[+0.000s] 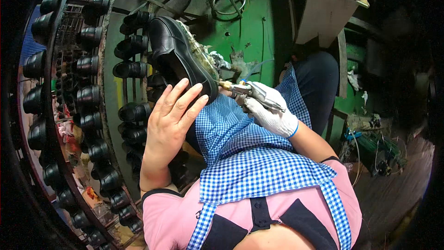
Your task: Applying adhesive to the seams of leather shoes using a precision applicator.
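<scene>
A black leather slip-on shoe is tilted in front of me, toe pointing away. My bare left hand grips it at the heel and collar, fingers closed over the near end. In a white knit glove, my right hand is wrapped round a metal spray gun with a brass tip. That tip points at the shoe's heel, close to its lower edge; whether the two touch I cannot tell. Along the shoe's right side runs a crusty yellowish-white mass, and what lies beneath it is partly hidden.
Metal racks with rows of black shoes stand close on my left. Ahead is a green floor with a coiled hose. A pale box-like panel stands far right; tangled tools and cables lie to my right.
</scene>
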A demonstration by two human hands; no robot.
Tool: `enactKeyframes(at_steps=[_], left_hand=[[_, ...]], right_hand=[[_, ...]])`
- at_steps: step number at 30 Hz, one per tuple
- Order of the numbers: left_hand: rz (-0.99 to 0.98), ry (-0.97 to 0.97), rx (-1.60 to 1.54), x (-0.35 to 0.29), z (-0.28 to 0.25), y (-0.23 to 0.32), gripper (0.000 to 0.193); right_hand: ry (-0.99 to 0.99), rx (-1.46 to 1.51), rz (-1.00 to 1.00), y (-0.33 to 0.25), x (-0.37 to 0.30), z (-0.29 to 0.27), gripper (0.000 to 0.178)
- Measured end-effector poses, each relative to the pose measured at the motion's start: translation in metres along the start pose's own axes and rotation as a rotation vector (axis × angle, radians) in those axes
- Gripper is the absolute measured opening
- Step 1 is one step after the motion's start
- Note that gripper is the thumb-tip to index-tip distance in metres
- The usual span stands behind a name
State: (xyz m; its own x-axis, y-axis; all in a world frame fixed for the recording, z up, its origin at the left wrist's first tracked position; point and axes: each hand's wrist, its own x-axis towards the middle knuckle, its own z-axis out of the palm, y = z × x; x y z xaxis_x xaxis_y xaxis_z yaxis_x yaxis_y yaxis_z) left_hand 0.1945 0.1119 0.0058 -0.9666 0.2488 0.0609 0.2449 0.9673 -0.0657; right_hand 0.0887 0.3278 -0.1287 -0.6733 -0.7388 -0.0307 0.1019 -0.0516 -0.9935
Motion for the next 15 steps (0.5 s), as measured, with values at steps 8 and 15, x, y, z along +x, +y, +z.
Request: enactKeyframes(at_steps=[8, 15], left_hand=[[0.008, -0.030, 0.017, 0.0023, 0.0014, -0.0048, 0.043], [0.033, -0.029, 0.068, 0.0042, 0.0014, -0.0075, 0.039]], right_hand=[[-0.034, -0.107, 0.004, -0.0064, 0.0051, -0.0043, 0.028], [-0.039, -0.174, -0.091, 0.0025, 0.0078, -0.0040, 0.031]])
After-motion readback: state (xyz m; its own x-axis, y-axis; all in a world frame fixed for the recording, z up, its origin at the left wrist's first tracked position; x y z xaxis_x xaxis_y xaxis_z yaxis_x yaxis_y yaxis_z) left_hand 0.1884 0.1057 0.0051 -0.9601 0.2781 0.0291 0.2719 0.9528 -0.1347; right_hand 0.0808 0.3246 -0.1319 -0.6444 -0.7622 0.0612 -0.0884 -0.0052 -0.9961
